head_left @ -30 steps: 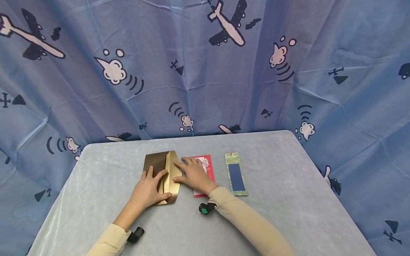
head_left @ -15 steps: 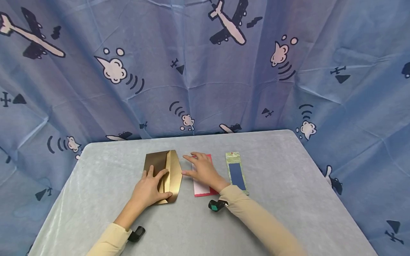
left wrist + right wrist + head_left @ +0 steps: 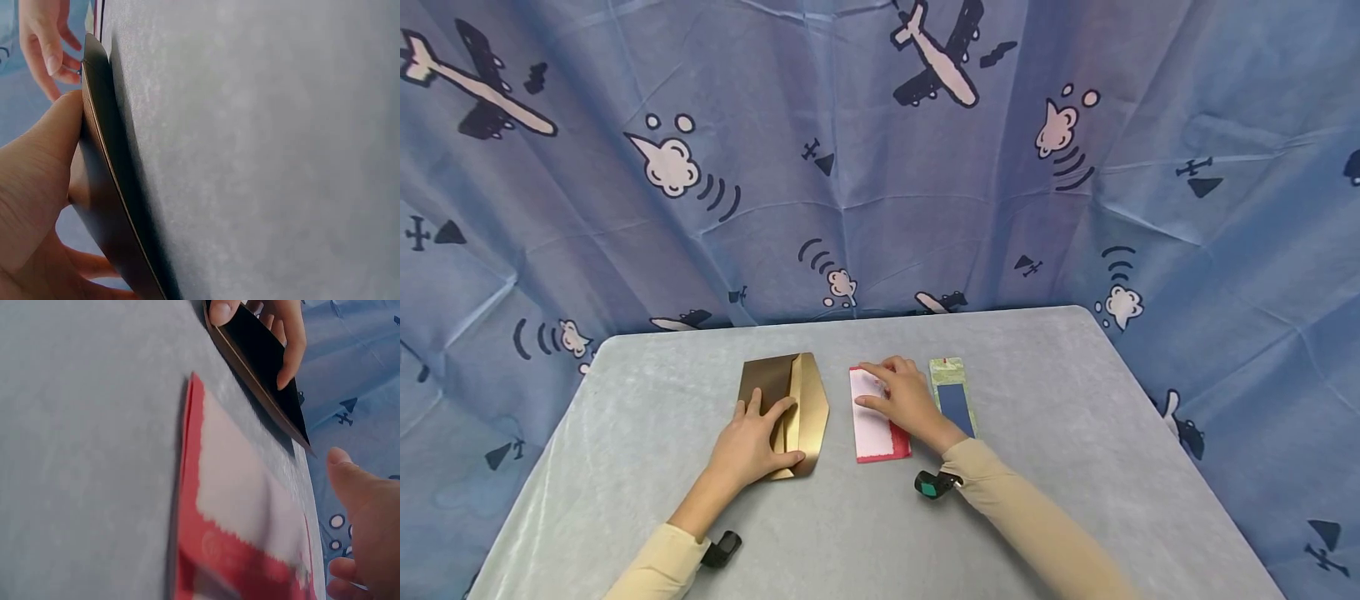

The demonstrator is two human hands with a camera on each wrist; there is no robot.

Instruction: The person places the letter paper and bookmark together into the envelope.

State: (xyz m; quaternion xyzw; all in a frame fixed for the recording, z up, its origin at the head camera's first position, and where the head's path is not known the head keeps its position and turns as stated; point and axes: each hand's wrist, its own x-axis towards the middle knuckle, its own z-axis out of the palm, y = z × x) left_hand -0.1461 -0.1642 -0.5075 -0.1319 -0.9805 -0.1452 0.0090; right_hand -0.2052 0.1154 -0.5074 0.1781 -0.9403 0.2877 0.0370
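Observation:
A gold envelope [image 3: 815,421] lies on the left part of the table, its flap opened out to the right. My left hand [image 3: 743,446] rests on it with the fingers spread. In the left wrist view, the thumb [image 3: 59,128] lies against the envelope's edge [image 3: 103,181]. To the right is a red and white folded card or paper packet [image 3: 872,429]. My right hand [image 3: 913,407] is over its upper right part, fingers loosely bent and holding nothing. In the right wrist view, the thumb [image 3: 350,481] appears apart from the red and white packet [image 3: 237,469].
A narrow green-edged piece with a dark blue panel [image 3: 955,407] lies to the right, partly behind my right wrist. The table [image 3: 1075,467] has a pale grey cloth. A blue curtain [image 3: 880,167] with aeroplane prints hangs behind its far edge.
My right hand has left the envelope flap and moved right, over the red and white packet, uncovering the packet's left side. The left hand has stayed on the gold envelope.

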